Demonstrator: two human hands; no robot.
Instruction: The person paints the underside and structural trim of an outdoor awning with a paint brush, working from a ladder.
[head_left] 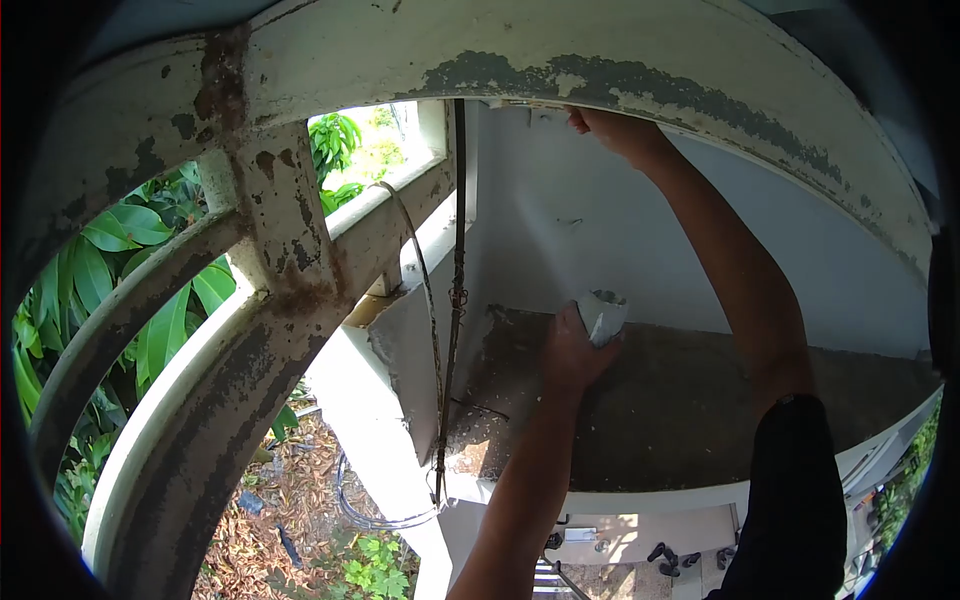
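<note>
My left hand (578,345) is wrapped round a whitish, rough-edged container (603,317), held over the dark ledge. Higher up, my right hand (610,132) reaches to the underside of the curved, peeling beam (560,75). Its fingers are bent, and the beam's edge partly covers them. Whether anything is between those fingers is hidden. Behind both hands stands a pale wall (640,240) with a small mark on it.
Dark cables (459,200) hang down left of my hands. A weathered curved railing (290,240) fills the left side. Below the dark ledge (670,410) lie leaf-covered ground (275,520) and several shoes on a lower floor.
</note>
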